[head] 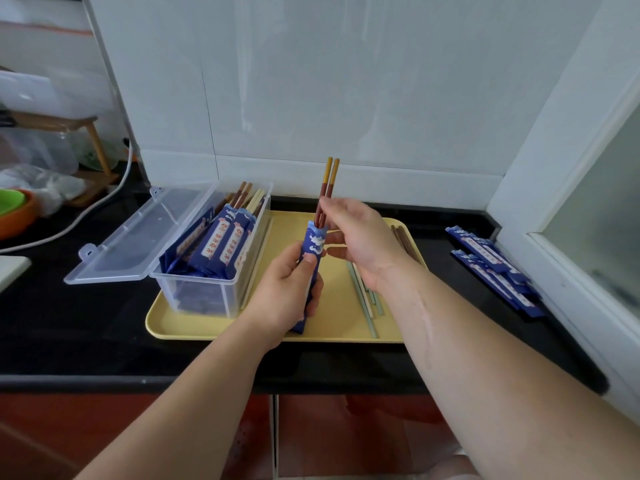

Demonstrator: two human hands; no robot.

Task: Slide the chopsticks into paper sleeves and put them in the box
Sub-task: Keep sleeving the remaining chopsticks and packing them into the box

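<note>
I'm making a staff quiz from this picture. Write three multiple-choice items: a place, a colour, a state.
1. The loose pile of blue sleeves lies: A on the black counter, right of the tray; B on the tray; C on the floor.
2. The tray is: A red; B yellow; C grey.
3. The lid of the clear box is: A shut; B missing; C open.
A, they rest off the tray; B, its rim is yellow; C, it lies folded back.

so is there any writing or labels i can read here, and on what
Boxed sleeves: white strips of orange characters, too blurred to read.
Loose sleeves on the counter: same strips, too blurred.
Held sleeve, in the left hand: only cloud pattern shows, no text.
</note>
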